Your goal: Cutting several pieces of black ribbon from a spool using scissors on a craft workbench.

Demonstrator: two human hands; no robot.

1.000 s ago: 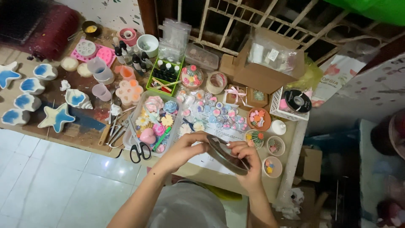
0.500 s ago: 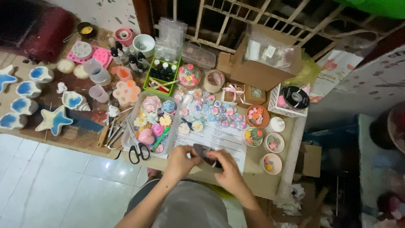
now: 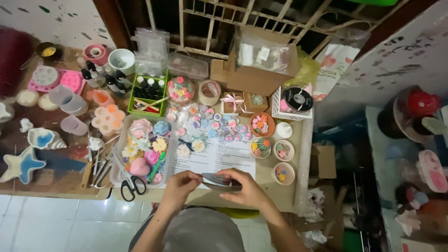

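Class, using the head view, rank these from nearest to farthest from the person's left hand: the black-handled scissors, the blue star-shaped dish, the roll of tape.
1. Black-handled scissors, just left of the left hand, at the table's front edge.
2. Roll of tape, farther back, toward the window grille.
3. Blue star-shaped dish, far left.

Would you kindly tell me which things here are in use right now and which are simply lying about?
In use:
- small dark flat piece, held by left hand and right hand
- printed sheet under it

Lying about:
- scissors
- tray of flower shapes
- tape roll
- blue star mould
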